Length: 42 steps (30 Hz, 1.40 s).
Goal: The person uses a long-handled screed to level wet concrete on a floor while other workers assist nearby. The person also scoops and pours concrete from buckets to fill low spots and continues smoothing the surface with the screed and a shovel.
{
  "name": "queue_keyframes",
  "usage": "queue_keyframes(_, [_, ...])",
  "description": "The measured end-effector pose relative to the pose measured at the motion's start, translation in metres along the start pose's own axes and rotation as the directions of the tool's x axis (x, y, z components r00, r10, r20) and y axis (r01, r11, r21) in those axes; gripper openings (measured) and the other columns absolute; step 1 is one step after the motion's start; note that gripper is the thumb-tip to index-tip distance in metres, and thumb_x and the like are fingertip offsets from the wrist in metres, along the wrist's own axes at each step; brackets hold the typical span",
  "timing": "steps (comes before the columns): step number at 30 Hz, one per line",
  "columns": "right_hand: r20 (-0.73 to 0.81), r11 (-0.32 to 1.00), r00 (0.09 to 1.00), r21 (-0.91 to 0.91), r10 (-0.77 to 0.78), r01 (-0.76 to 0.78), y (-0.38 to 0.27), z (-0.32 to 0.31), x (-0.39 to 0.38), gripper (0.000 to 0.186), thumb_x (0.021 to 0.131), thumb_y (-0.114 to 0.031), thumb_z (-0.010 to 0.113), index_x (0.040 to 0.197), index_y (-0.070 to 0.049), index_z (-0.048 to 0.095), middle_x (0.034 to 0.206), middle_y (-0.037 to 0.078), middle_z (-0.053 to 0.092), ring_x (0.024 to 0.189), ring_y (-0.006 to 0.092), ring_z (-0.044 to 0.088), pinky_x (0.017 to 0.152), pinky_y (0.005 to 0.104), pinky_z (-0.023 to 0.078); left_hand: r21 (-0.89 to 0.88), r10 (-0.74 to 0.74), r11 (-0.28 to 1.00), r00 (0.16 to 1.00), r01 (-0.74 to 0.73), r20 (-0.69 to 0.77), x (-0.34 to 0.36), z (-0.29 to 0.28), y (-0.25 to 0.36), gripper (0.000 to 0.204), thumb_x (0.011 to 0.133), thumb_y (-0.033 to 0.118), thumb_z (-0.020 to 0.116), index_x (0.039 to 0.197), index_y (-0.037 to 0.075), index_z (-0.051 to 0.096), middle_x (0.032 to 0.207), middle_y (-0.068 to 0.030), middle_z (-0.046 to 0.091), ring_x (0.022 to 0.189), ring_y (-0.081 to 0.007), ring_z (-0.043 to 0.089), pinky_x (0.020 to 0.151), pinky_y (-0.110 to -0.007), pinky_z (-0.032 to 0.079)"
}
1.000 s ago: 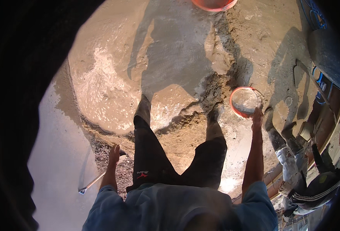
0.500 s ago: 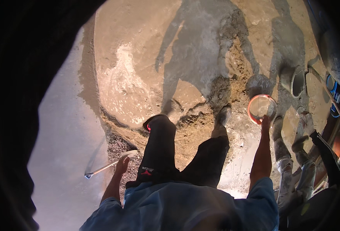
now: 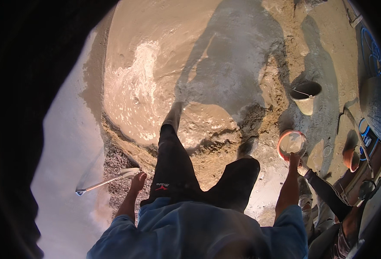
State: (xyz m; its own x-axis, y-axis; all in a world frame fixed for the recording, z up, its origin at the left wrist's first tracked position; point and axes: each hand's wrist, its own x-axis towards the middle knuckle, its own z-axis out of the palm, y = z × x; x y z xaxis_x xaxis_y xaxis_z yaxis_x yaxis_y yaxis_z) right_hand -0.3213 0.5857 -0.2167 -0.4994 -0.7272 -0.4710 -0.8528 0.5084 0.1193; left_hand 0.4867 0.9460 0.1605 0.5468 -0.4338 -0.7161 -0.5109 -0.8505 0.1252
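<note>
My right hand (image 3: 293,159) is closed on the near rim of an orange-rimmed bucket (image 3: 280,148), held low at my right. What is inside the bucket looks pale, but I cannot make it out. A co-worker's hand (image 3: 303,169) reaches in from the right, close beside mine; whether it touches the bucket is unclear. At my left side my left hand (image 3: 138,182) hangs with curled fingers and nothing visible in them. Near it lies a long-handled tool (image 3: 102,184) with a pale, flat head, which the hand appears not to grip.
My left leg stands in a wide pool of wet grey-brown mix (image 3: 134,99). Sandy heaps (image 3: 216,168) edge it. To the right are a grey bucket (image 3: 305,105), a small orange pot (image 3: 351,159), a blue hose (image 3: 374,54) and a long pole (image 3: 356,129). Reddish gravel (image 3: 119,172) lies at left.
My left foot has moved forward into the wet mix. The grey bucket, tilted before, now stands more upright. The co-worker's hand has come left, next to my right hand at the orange-rimmed bucket.
</note>
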Motion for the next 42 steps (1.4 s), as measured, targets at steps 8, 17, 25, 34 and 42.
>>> queue_keyframes(8, [-0.274,0.955,0.934,0.121,-0.228,0.269,-0.094,-0.122,-0.034,0.029,0.087,-0.029,0.054,0.102,-0.006,0.065,0.096,0.019,0.067,0.090,0.0414,0.065,0.077,0.0471,0.052,-0.066,-0.109,0.992,0.994,0.110,0.021,0.071,-0.003,-0.032,0.045,0.096,0.037,0.052,0.118,-0.002,0.061,0.112,-0.0234,0.064,0.106,-0.0368,0.061,0.092,-0.044,0.047])
queue_keyframes(17, [-0.223,0.648,0.620,-0.421,-0.752,0.635,-0.384,-0.118,0.080,0.035,0.083,-0.014,0.059,0.117,-0.007,0.054,0.117,0.014,0.056,0.112,0.0329,0.054,0.087,0.0450,0.047,-0.269,-0.411,0.876,0.912,0.400,0.016,0.068,-0.027,-0.131,0.047,0.097,0.038,0.050,0.121,-0.001,0.060,0.115,-0.0240,0.063,0.105,-0.0350,0.061,0.092,-0.042,0.047])
queue_keyframes(25, [0.037,0.520,0.586,-0.420,-0.809,0.744,-0.314,-0.106,0.137,0.022,0.094,-0.030,0.053,0.102,-0.013,0.064,0.090,0.015,0.068,0.087,0.0383,0.065,0.075,0.0479,0.052,0.392,-0.522,0.815,0.835,0.428,0.175,-0.095,0.014,-0.118,0.049,0.088,0.051,0.057,0.113,0.011,0.068,0.113,-0.0197,0.066,0.110,-0.0366,0.060,0.095,-0.044,0.047])
queue_keyframes(34, [-0.060,0.535,0.569,0.273,-0.820,0.800,-0.341,-0.294,-0.116,0.028,0.093,-0.016,0.053,0.119,-0.009,0.059,0.100,0.018,0.067,0.086,0.0312,0.065,0.074,0.0410,0.049,-0.172,0.011,0.982,0.933,-0.077,-0.358,0.171,-0.065,0.033,0.038,0.095,0.030,0.059,0.118,-0.001,0.061,0.103,-0.0194,0.064,0.094,-0.0305,0.063,0.081,-0.040,0.051])
queue_keyframes(42, [0.369,0.686,0.653,0.650,-0.661,0.327,-0.573,-0.278,-0.374,0.046,0.101,-0.040,0.048,0.120,0.001,0.056,0.060,-0.001,0.042,0.042,0.0068,0.038,0.041,0.0252,0.037,-0.779,0.410,0.621,0.813,0.082,0.413,0.250,0.018,0.219,0.090,0.088,0.050,0.066,0.150,0.000,0.023,0.141,-0.0281,0.044,0.121,-0.0318,0.057,0.093,-0.039,0.051])
